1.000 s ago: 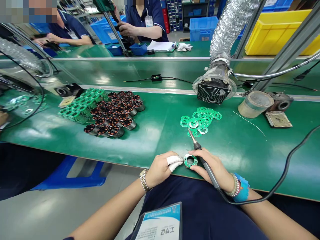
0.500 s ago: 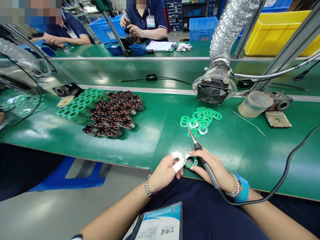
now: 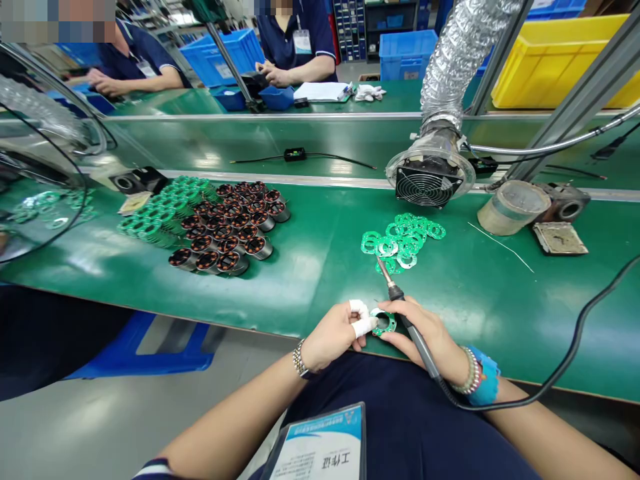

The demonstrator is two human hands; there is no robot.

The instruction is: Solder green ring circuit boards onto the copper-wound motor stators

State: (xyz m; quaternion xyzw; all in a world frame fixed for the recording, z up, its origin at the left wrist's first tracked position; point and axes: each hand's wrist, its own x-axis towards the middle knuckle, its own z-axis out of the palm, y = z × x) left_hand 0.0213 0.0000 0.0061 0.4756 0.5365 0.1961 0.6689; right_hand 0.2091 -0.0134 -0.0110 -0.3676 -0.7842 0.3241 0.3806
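Near the table's front edge, a green ring-shaped circuit board (image 3: 390,327) is held between my two hands. My left hand (image 3: 333,335), with white tape on thumb and index finger, pinches the ring's left side, the taped thumb reaching over its opening. My right hand (image 3: 425,330) grips its right side with thumb and fingers. That same hand carries a soldering iron (image 3: 414,339), its metal tip pointing up and away, close to a loose pile of green ring boards (image 3: 405,239). Whatever lies under the held ring is mostly hidden.
Several copper-wound motor stators (image 3: 233,223) stand in rows at left, beside stacked green boards (image 3: 167,210). A fume fan (image 3: 429,187) hangs at the back. On the right are a round tub (image 3: 513,208), a solder wire (image 3: 500,247) and the iron's black cable (image 3: 575,340). Co-workers sit opposite.
My left hand has shifted slightly right, its taped thumb now over the ring's opening. My right hand stays nearly still. The black cable box beyond slid left; a co-worker's hands opposite lowered.
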